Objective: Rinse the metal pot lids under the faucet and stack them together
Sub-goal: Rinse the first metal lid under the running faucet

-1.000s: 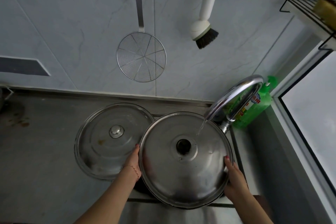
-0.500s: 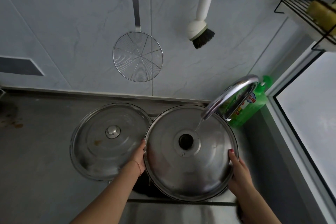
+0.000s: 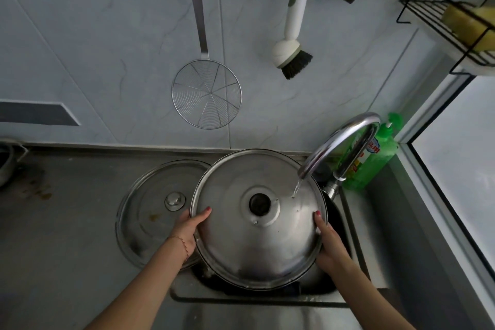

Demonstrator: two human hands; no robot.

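A large metal pot lid with a dark hole at its centre is held over the sink. My left hand grips its left rim and my right hand grips its right rim. A thin stream of water from the curved chrome faucet lands on the lid's right side. A second metal lid with a round knob lies flat on the steel counter to the left, partly hidden under the held lid.
A green dish-soap bottle stands behind the faucet. A wire skimmer and a scrub brush hang on the tiled wall. A black wire rack holding a yellow sponge is at the upper right. A window runs along the right.
The held lid has tilted and shifted so the water now strikes its right side instead of near the centre hole. Both hands have kept their grip on the rim.
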